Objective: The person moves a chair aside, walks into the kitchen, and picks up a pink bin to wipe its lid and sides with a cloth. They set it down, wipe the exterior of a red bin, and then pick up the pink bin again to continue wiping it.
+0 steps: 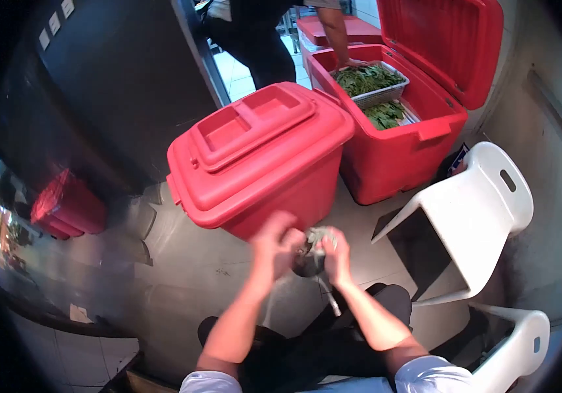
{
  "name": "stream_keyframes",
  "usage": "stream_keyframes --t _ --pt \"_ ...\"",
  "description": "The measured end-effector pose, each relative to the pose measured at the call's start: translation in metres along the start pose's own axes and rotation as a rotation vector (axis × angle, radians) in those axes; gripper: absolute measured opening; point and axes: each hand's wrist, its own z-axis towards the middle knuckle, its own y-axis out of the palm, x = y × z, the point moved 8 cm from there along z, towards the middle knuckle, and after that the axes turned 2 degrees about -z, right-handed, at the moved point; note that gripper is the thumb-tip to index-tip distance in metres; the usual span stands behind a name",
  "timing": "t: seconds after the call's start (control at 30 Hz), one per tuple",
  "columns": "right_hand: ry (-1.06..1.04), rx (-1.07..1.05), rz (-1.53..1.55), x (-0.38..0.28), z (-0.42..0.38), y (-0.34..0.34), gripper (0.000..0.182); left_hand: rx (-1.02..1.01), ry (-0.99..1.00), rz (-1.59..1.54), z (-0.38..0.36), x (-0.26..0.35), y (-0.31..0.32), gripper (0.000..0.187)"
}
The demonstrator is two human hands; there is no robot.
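My right hand (337,259) is closed around a crumpled pale grey-green thing (321,237), whose kind I cannot make out. Close on its left is my left hand (276,247), smeared by motion, with its fingers bent toward the crumpled thing. Whether they grip anything does not show. Below and between the hands is a dark rounded thing (307,265), partly hidden. A thin pale strip (333,301) hangs beneath my right hand, over my lap.
A lidded red bin (261,177) stands just ahead. Behind it, another person's hand (350,64) reaches into an open red cooler (386,157) at a basket of green leaves (366,80). White chairs (468,209) (520,347) stand on the right. A red bin (71,206) is far left.
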Motion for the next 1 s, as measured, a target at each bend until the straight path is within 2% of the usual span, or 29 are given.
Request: stream_keyframes --t 0.03,0.07,0.1,0.17,0.27,0.3,0.33,0.4,0.43,0.47,0.57,0.63,0.7,0.73,0.83,0.93,0.97,1.0 --pt "-0.22 0.074 -0.112 -0.046 0.019 -0.01 0.04 0.266 0.185 0.051 0.01 0.019 -0.048 0.031" --pt "-0.437 0.146 -0.226 -0.092 0.035 -0.016 0.037 0.385 0.09 -0.186 0.02 0.004 -0.084 0.037" --pt "-0.604 0.22 -0.248 -0.143 0.049 -0.017 0.038 0.55 0.166 -0.283 0.034 -0.008 -0.121 0.044" --pt "-0.851 0.278 -0.421 -0.216 0.096 -0.013 0.04 0.671 0.174 0.026 0.067 -0.027 -0.157 0.057" --pt "-0.599 0.244 -0.863 -0.24 0.202 0.013 0.053 0.425 -0.305 0.582 0.1 -0.054 -0.141 0.073" --pt "-0.572 0.182 -0.875 -0.246 0.23 0.016 0.057 0.396 -0.305 0.508 0.102 -0.06 -0.141 0.086" --pt "-0.54 0.118 -0.89 -0.249 0.253 0.017 0.062 0.412 -0.277 0.53 0.102 -0.057 -0.14 0.086" --pt "-0.278 0.068 -0.959 -0.251 0.279 0.014 0.061 0.443 -0.227 0.572 0.095 -0.048 -0.135 0.086" --pt "-0.221 -0.184 -0.622 -0.21 0.348 0.019 0.064 0.442 -0.224 0.574 0.095 -0.047 -0.135 0.087" --pt "-0.154 -0.187 -0.785 -0.217 0.347 0.016 0.072 0.441 -0.222 0.577 0.096 -0.046 -0.135 0.087" --pt "0.118 -0.376 -0.222 -0.193 0.35 0.021 0.071 0.439 -0.215 0.592 0.097 -0.047 -0.136 0.088" --pt "0.144 -0.504 -0.02 -0.193 0.336 0.028 0.063 0.511 -0.19 0.682 0.096 -0.048 -0.138 0.08" --pt "0.124 -0.519 0.023 -0.19 0.331 0.029 0.067 0.463 -0.182 0.6 0.098 -0.051 -0.14 0.083" --pt "0.11 -0.524 0.049 -0.187 0.331 0.027 0.069 0.439 -0.17 0.562 0.1 -0.052 -0.144 0.084" --pt "-0.259 -0.07 -0.384 -0.194 0.335 -0.001 0.068 0.415 -0.01 0.466 0.115 -0.069 -0.162 0.071" --pt "-0.416 0.129 -0.575 -0.2 0.243 -0.008 0.066 0.314 0.13 0.278 0.14 -0.106 -0.196 0.058" --pt "-0.32 0.126 -0.616 -0.199 0.199 -0.008 0.064 0.237 0.168 0.172 0.152 -0.122 -0.208 0.055" --pt "-0.225 0.123 -0.648 -0.193 0.151 -0.007 0.063 0.126 0.217 0.37 0.168 -0.136 -0.221 0.055"
